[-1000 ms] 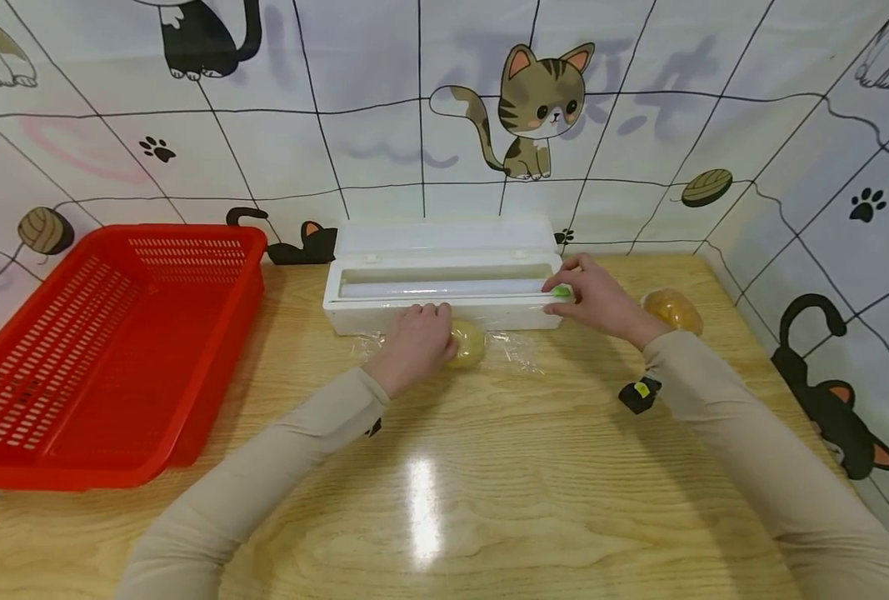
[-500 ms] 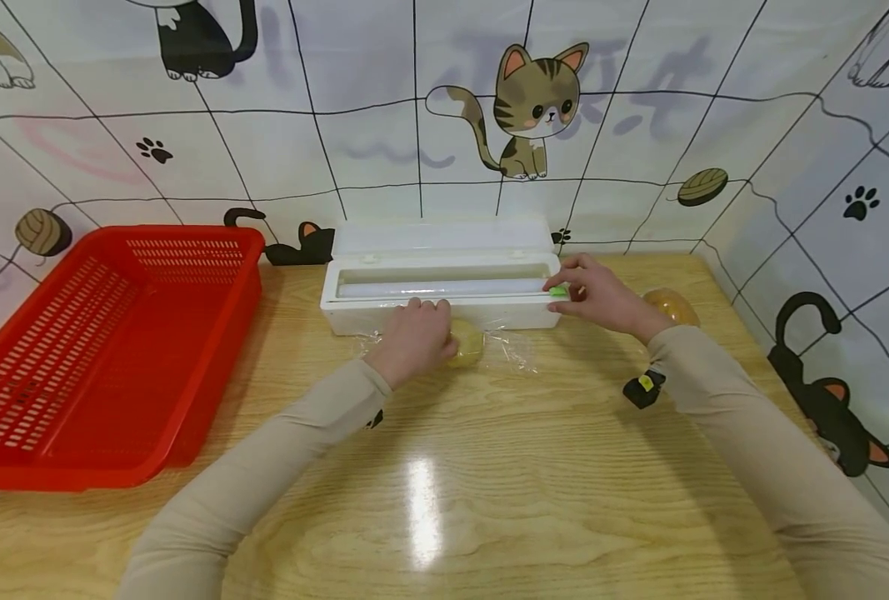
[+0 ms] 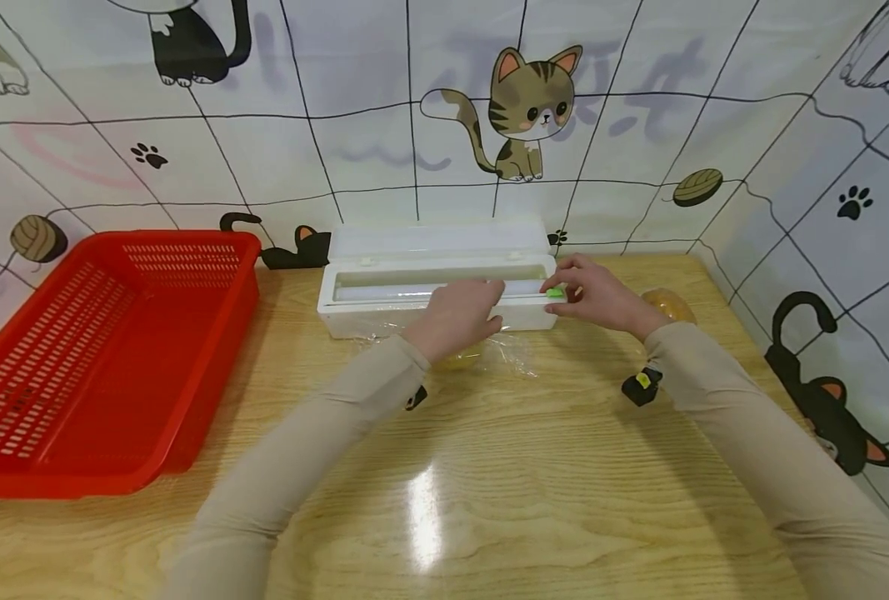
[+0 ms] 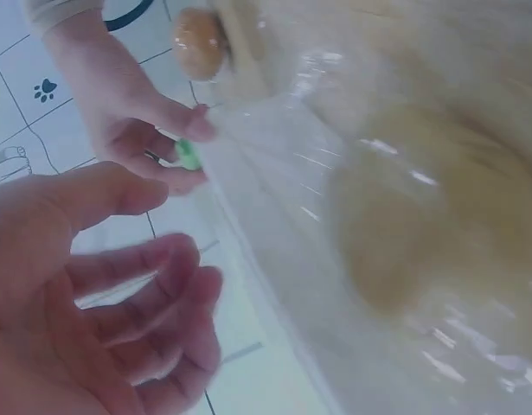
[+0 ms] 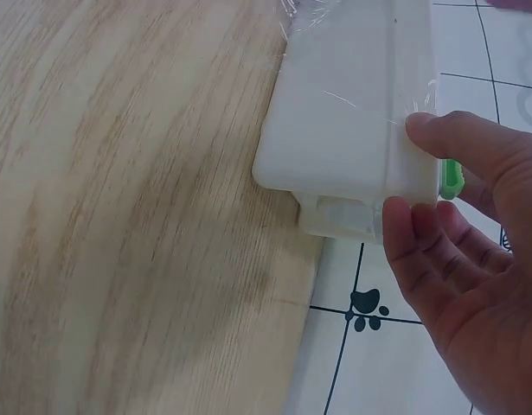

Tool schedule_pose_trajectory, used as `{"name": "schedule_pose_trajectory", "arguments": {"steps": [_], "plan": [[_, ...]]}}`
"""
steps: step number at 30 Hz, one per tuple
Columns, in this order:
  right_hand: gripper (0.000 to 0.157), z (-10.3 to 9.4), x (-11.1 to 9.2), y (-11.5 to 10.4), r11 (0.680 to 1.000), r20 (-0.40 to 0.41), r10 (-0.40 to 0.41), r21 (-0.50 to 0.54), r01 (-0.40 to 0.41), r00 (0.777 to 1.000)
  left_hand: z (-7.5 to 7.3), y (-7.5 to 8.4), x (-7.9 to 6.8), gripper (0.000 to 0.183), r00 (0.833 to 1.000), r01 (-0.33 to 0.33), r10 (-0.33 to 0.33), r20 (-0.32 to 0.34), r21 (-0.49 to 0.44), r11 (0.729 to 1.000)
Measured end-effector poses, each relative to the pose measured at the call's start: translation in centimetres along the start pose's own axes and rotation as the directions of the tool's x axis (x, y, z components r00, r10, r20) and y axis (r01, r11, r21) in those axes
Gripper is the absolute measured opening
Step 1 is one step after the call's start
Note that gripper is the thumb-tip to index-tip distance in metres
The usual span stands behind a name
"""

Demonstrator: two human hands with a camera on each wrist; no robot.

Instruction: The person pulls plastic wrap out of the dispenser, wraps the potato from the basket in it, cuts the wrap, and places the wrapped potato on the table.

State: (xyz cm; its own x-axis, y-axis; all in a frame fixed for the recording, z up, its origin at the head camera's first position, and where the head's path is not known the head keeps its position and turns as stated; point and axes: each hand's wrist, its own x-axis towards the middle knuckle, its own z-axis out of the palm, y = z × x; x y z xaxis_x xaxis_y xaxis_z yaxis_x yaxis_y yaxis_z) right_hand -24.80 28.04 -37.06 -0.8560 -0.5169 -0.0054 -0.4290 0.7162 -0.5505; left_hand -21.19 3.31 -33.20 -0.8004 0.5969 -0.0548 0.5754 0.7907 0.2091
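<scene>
A white cling film dispenser (image 3: 357,322) stands at the back of the table, lid raised, with a film roll (image 3: 377,293) inside. My right hand (image 3: 597,296) grips its right end, thumb on the front edge and fingers around the corner, beside the green cutter slider (image 5: 452,179). Over the dispenser's front hovers my left hand (image 3: 455,317), fingers loosely bent and holding nothing in the left wrist view. Below it, a pale yellow round thing (image 4: 387,216) lies under clear film (image 3: 515,357) against the dispenser's front; the left hand hides most of it in the head view.
A red plastic basket (image 3: 222,367) occupies the table's left side. Beyond my right wrist sits an orange round thing (image 3: 669,305) in shiny film. A cat-patterned sheet (image 3: 369,150) covers the wall behind, close to the dispenser. The wooden table (image 3: 534,483) extends toward me.
My left hand has let go of the film-covered yellow thing and risen forward and right, over the dispenser's front. My right hand keeps its place at the dispenser's end.
</scene>
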Motion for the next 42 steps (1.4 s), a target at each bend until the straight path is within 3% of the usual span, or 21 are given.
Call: {"name": "schedule_pose_trajectory", "arguments": {"steps": [5, 9, 14, 25, 42], "plan": [[0.022, 0.0, 0.4, -0.1, 1.000, 0.009, -0.013, 0.001, 0.013, 1.000, -0.5, 1.8, 3.3, 0.019, 0.999, -0.036, 0.036, 0.013, 0.019, 0.999], [0.021, 0.0, 0.7, -0.2, 0.999, 0.017, -0.022, 0.024, 0.021, 1.000, -0.3, 2.6, 5.2, 0.016, 0.998, 0.007, -0.007, 0.061, 0.013, 1.000], [0.021, 0.0, 0.8, -0.5, 0.999, 0.034, -0.019, 0.045, 0.017, 0.999, 0.4, 3.1, 6.6, 0.005, 0.994, 0.063, -0.060, 0.093, -0.026, 0.998], [0.026, -0.3, 1.2, -0.4, 0.999, 0.065, -0.005, 0.049, 0.002, 0.998, 1.3, 3.6, 8.4, 0.005, 0.993, 0.090, -0.090, 0.082, 0.000, 0.996], [0.029, -1.0, 1.2, 0.0, 0.999, 0.071, 0.003, 0.039, -0.006, 0.997, 1.5, 4.9, 8.9, 0.007, 0.997, 0.076, -0.077, -0.015, -0.049, 0.996]]}}
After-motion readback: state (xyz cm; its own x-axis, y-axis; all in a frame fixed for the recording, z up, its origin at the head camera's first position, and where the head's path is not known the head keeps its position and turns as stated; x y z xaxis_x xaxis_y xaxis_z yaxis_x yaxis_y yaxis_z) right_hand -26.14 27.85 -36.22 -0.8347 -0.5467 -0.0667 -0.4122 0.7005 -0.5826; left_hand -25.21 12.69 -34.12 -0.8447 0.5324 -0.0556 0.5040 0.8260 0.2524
